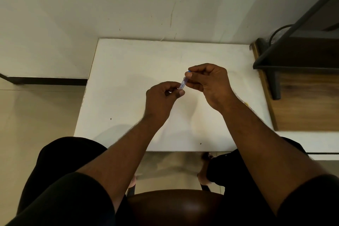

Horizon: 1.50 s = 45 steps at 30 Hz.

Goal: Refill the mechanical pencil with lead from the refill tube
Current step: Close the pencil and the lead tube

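A small clear refill tube with a printed label and a blue cap end is held above the middle of the white table. My left hand pinches its lower end. My right hand pinches its upper end at the blue cap. The tube slants up to the right between the two hands. No mechanical pencil shows in the head view.
A dark wooden shelf unit with a black metal frame stands against the table's right side. A white wall runs behind the table. My knees and a brown stool seat sit below the table's near edge.
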Each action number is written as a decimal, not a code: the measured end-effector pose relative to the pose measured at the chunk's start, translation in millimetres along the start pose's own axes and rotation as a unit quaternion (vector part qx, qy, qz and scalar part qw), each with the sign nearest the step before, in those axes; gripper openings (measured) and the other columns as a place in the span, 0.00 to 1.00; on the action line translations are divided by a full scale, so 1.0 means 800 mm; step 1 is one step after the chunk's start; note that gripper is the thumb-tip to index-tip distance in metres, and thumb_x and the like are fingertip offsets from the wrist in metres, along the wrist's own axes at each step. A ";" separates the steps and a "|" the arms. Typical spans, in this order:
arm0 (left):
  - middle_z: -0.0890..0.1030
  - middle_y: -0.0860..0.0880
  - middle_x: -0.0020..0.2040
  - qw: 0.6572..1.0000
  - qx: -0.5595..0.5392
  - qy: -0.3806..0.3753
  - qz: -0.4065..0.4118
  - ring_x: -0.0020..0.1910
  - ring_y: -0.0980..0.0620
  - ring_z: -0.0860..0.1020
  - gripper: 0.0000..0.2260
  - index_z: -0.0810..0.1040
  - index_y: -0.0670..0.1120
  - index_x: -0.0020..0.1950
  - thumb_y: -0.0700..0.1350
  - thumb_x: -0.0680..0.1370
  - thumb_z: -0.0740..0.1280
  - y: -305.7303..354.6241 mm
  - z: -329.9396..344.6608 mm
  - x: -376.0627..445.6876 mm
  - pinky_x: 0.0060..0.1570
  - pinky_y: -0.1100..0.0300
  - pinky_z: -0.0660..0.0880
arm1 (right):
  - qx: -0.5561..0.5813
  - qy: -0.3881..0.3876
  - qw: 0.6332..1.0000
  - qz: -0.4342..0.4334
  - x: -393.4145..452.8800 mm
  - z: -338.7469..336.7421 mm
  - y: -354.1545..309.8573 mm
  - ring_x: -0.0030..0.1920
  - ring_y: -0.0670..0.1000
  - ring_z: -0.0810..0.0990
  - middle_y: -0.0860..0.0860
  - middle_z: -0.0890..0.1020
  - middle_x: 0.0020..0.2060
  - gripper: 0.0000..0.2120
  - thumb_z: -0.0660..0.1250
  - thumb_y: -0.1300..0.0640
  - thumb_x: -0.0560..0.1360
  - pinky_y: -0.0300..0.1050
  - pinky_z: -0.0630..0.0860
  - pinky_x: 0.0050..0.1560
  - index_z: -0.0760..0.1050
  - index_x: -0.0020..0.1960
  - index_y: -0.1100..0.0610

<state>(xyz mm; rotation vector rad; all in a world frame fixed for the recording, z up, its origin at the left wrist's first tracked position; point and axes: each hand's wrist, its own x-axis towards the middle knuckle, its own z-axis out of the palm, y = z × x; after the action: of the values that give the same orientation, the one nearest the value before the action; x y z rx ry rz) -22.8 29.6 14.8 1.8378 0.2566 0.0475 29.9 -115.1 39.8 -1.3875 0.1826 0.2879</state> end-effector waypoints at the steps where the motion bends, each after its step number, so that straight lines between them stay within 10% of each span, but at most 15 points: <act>1: 0.81 0.56 0.37 1.000 -0.001 0.001 -0.002 0.32 0.66 0.75 0.07 0.84 0.45 0.48 0.41 0.71 0.73 0.000 0.000 0.000 0.37 0.76 0.68 | -0.001 -0.001 1.000 0.000 0.001 0.000 0.001 0.42 0.58 0.84 0.60 0.83 0.39 0.05 0.72 0.70 0.69 0.53 0.82 0.50 0.80 0.43 0.62; 35: 0.81 0.49 0.32 0.999 0.011 -0.030 -0.027 0.30 0.55 0.75 0.04 0.84 0.45 0.45 0.43 0.71 0.73 0.003 -0.010 -0.002 0.38 0.65 0.73 | -0.104 -0.068 0.991 -0.037 0.002 -0.003 0.011 0.42 0.57 0.82 0.58 0.84 0.39 0.08 0.69 0.72 0.70 0.46 0.83 0.43 0.81 0.46 0.62; 39: 0.80 0.51 0.43 0.991 0.126 -0.017 -0.044 0.40 0.57 0.77 0.16 0.79 0.48 0.57 0.53 0.72 0.72 -0.015 -0.019 0.011 0.42 0.72 0.71 | -0.160 -0.006 0.987 -0.019 0.014 -0.014 0.024 0.37 0.55 0.82 0.59 0.82 0.37 0.07 0.70 0.71 0.70 0.44 0.82 0.40 0.81 0.45 0.63; 45: 0.76 0.44 0.52 0.922 0.362 -0.105 -0.086 0.51 0.46 0.75 0.19 0.74 0.44 0.54 0.53 0.71 0.73 -0.037 -0.023 0.006 0.44 0.57 0.69 | -0.360 0.021 0.933 0.000 0.028 -0.029 0.062 0.35 0.60 0.82 0.56 0.80 0.34 0.06 0.70 0.71 0.68 0.54 0.83 0.42 0.81 0.44 0.64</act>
<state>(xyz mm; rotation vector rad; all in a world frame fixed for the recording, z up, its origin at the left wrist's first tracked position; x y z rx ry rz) -25.7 55.2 -8.7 2.5235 0.3071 -0.4185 37.0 -127.9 -17.1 -2.1238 0.1125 0.3422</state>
